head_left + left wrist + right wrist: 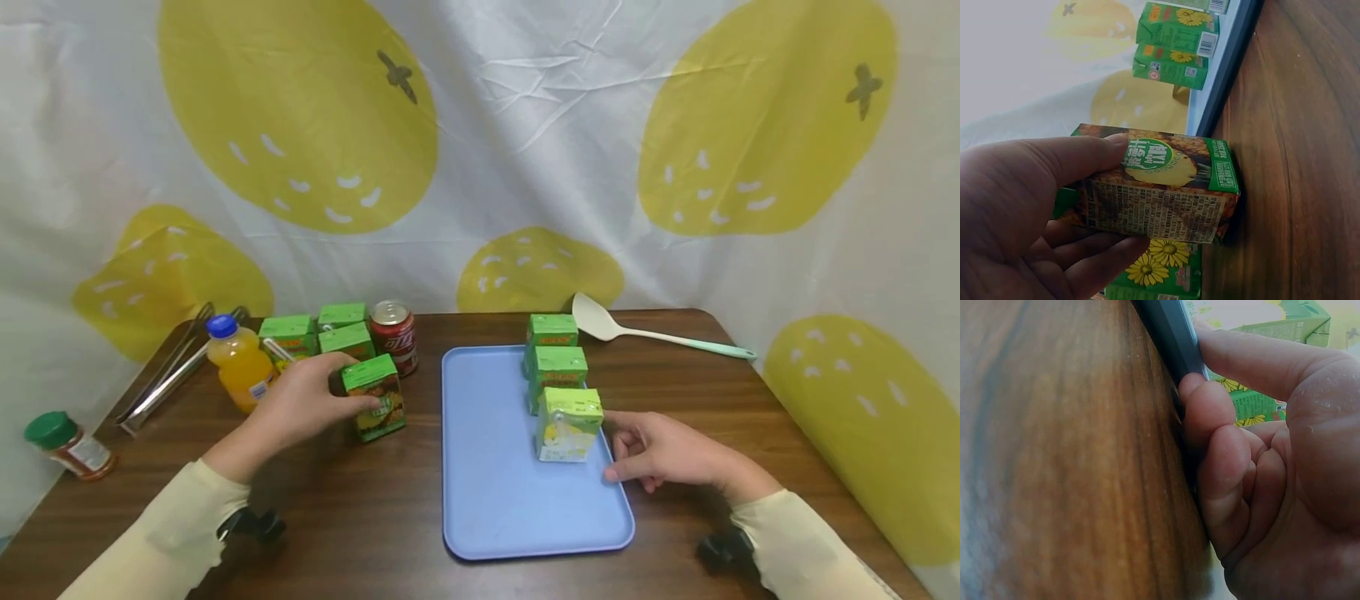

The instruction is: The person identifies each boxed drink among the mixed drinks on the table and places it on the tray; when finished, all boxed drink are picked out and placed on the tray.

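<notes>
My left hand [303,402] grips a pineapple juice box [377,404] between thumb and fingers, left of the blue tray [487,467]. In the left wrist view the box [1160,187] shows a pineapple picture, and its base is close to the tabletop. My right hand [663,454] pinches the tray's right rim, thumb over the edge and the other fingers curled against its outer side. On the tray, along its right side, three juice boxes stand in a row: a pale yellow-green one [568,433] in front and green ones [558,367] behind it.
At the back left stand several green juice boxes [347,340], a red soda can [395,337] and an orange juice bottle [242,367]. Metal tongs [168,375] and a green-capped spice jar [75,448] are farther left. A white spatula [645,332] lies behind the tray's right corner.
</notes>
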`<state>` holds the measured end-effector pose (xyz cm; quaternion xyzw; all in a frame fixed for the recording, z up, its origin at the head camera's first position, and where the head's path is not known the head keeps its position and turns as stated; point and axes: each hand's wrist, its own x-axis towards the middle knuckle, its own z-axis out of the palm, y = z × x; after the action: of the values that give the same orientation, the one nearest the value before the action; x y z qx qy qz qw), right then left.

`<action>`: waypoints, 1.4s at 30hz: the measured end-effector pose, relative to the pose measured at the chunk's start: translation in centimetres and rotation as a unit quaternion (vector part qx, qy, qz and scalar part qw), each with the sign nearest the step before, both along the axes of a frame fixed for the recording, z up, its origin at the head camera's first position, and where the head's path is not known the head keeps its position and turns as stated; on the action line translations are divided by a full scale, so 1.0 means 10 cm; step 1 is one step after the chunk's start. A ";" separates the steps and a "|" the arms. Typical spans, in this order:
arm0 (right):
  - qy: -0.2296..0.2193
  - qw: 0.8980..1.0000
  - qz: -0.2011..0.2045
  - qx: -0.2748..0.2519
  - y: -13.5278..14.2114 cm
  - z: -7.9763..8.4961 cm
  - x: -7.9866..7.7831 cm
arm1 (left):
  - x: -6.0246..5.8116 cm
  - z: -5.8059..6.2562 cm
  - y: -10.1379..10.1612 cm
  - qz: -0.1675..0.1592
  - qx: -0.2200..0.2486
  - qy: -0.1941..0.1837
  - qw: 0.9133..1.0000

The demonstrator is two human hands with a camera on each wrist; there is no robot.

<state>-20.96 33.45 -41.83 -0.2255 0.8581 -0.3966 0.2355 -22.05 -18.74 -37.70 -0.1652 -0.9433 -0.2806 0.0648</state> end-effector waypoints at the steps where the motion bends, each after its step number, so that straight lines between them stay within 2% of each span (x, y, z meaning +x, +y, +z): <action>1: -0.001 1.000 -0.001 -0.001 0.00 0.00 0.00 | -0.01 0.00 0.01 -0.002 0.003 0.000 1.000; 6: 0.004 1.000 0.001 -0.007 0.00 0.00 0.01 | -0.03 0.05 0.11 -0.005 0.009 -0.006 1.000; 15: -0.004 1.000 0.001 -0.019 -0.02 0.00 0.00 | -0.13 0.15 0.36 -0.037 0.042 0.030 0.998; 27: -0.010 1.000 -0.005 -0.012 -0.03 0.00 -0.01 | -0.34 0.19 0.74 -0.065 0.065 0.039 0.995; 32: -0.020 1.000 -0.011 -0.014 -0.02 -0.01 0.00 | -0.47 0.17 0.88 -0.080 0.073 0.031 0.994; 34: -0.019 1.000 -0.011 -0.015 -0.02 -0.01 0.00 | -0.57 0.08 0.92 -0.089 0.075 0.035 0.993; 39: -0.016 1.000 -0.008 -0.017 -0.02 0.00 0.01 | -0.67 0.04 1.04 -0.095 0.067 0.025 0.993; 42: -0.011 1.000 -0.006 -0.017 -0.02 0.00 0.01 | -0.68 0.09 1.12 -0.090 0.057 0.010 0.994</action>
<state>-20.84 33.24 -41.82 -0.2201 0.8499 -0.4150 0.2390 -28.86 -7.55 -36.82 -0.2484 -0.9063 -0.3370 0.0579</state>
